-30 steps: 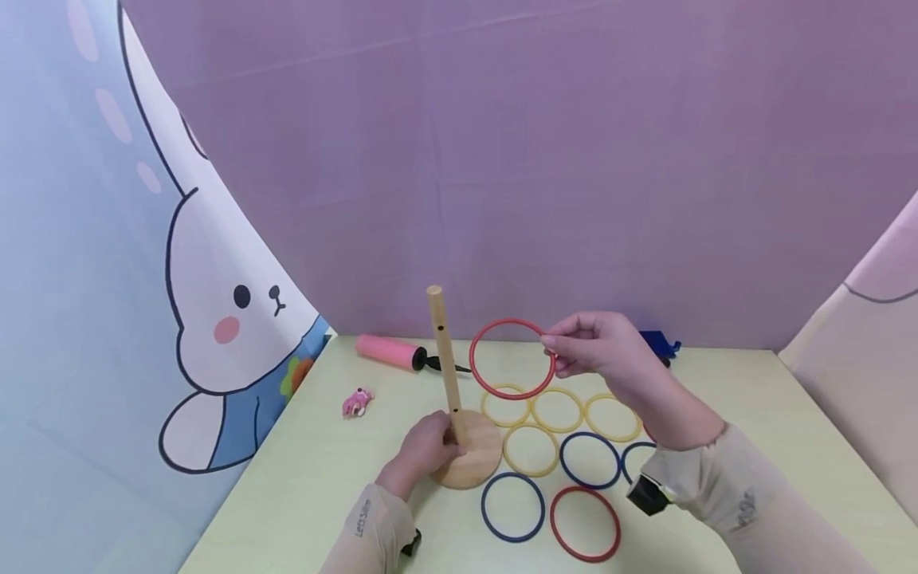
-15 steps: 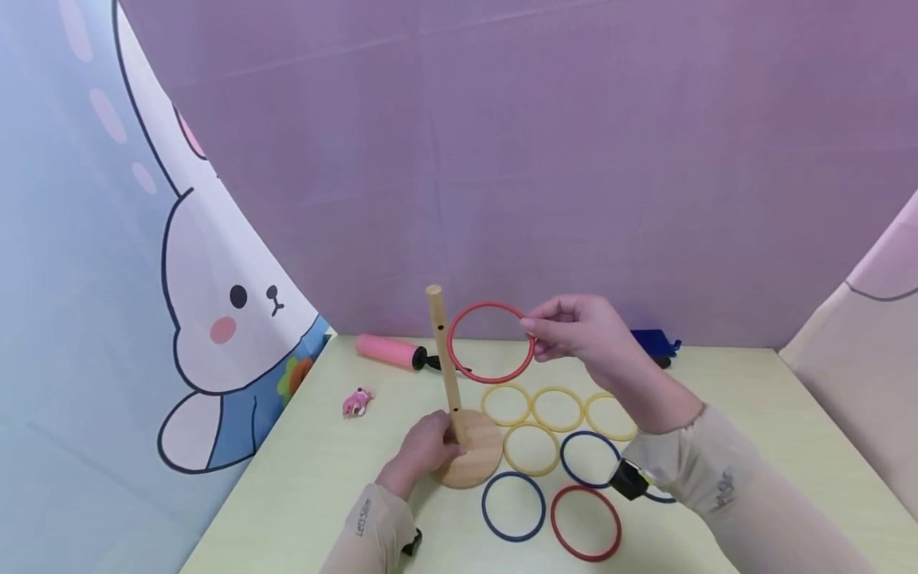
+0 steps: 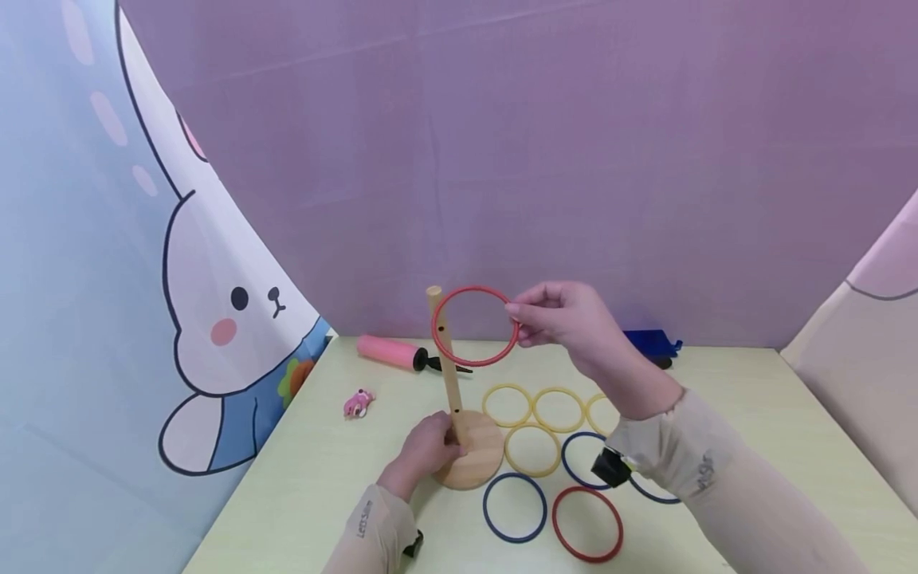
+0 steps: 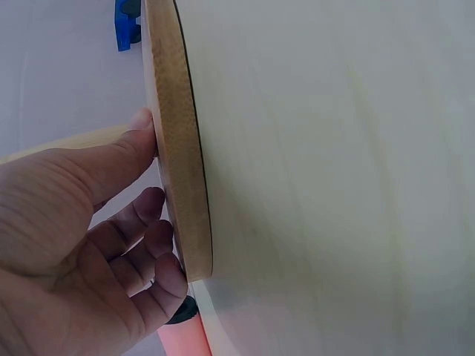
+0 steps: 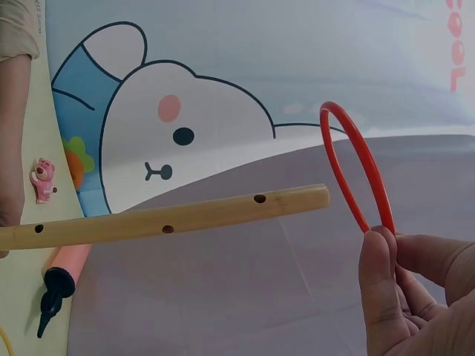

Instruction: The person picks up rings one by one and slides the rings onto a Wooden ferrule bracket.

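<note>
My right hand (image 3: 566, 320) pinches a thin red ring (image 3: 476, 288) by its edge, between thumb and fingers. The ring hangs in the air, tilted, and overlaps the upper post in the head view. In the right wrist view, the ring (image 5: 375, 182) sits just past the tip of the wooden post (image 5: 215, 211), with a gap between them. My left hand (image 3: 425, 446) holds the wooden stand low down, at the foot of its post. On the left wrist view the thumb crosses the post's foot and several fingertips rest on the round base (image 4: 180, 148); part of the grip is hidden.
Yellow rings (image 3: 532, 450), blue rings (image 3: 515, 508) and a red ring (image 3: 587, 524) lie flat right of the base. A pink hand pump (image 3: 387, 351) and small pink toy (image 3: 358, 403) lie left; a blue object (image 3: 649, 344) sits behind the right arm.
My right hand has carried the red ring left and upward, from beside the post to where it overlaps the post near its top. The left hand and stand stay put.
</note>
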Tool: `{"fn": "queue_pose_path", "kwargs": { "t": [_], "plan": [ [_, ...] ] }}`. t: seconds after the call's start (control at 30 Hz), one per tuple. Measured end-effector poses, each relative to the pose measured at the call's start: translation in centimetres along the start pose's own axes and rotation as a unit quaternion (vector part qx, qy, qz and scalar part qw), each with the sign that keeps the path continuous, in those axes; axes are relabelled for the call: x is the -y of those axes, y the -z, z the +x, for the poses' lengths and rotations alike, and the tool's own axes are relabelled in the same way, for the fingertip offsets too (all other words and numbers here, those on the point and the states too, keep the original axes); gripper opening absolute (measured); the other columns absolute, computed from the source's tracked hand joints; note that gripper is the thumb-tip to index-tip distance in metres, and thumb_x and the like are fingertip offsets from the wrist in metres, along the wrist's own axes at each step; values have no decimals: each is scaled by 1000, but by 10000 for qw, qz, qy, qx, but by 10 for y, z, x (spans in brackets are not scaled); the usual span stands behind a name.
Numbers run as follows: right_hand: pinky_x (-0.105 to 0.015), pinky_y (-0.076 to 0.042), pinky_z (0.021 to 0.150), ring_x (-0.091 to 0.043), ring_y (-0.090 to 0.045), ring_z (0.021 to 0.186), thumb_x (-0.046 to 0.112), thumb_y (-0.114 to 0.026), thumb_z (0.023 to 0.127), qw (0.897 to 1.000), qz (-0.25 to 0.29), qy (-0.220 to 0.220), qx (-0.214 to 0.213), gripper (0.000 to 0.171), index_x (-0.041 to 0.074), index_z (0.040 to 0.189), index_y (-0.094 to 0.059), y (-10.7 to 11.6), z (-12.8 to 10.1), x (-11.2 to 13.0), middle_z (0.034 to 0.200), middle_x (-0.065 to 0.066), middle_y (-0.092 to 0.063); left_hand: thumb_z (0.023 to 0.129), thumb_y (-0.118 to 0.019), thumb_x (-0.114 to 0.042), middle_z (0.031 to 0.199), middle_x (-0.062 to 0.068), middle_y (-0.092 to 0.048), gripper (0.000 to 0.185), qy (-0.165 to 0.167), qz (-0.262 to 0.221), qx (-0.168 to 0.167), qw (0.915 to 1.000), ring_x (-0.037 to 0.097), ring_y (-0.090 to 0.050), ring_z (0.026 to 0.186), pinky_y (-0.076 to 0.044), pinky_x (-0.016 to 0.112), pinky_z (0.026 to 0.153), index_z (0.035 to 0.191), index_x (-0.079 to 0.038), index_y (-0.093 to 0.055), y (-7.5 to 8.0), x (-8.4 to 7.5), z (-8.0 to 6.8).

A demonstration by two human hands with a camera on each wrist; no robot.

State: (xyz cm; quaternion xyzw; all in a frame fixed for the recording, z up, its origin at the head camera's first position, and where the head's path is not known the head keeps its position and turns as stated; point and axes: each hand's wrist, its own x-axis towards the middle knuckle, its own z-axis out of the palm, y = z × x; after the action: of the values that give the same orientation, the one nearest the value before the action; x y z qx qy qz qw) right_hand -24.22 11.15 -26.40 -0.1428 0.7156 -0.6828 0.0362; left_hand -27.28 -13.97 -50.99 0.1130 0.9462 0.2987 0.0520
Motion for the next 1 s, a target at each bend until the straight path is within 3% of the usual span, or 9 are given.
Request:
{"fn": "queue_pose_path", "kwargs": {
  "t": [0.73,1.0],
  "plan": [
    [-38,-58,70,-19,-67,66,8,-70,90,9991,372,5,-200,24,-8,106,-64,-17,16,6,84,-12,-68,82,-79,-16,82,-3,-57,29,132,-13,10,9999,16,-53,76,-48,34,71,105,-8,-65,0,3,3],
    [-40,-58,72,-21,-67,67,7,-70,89,9984,535,80,-178,22,-8,105,-64,-23,17,6,85,-11,-68,81,-79,-17,81,-2,-56,27,33,33,28,10000,17,-52,75,-47,34,70,103,-8,-65,-1,3,2]
  ]
}}
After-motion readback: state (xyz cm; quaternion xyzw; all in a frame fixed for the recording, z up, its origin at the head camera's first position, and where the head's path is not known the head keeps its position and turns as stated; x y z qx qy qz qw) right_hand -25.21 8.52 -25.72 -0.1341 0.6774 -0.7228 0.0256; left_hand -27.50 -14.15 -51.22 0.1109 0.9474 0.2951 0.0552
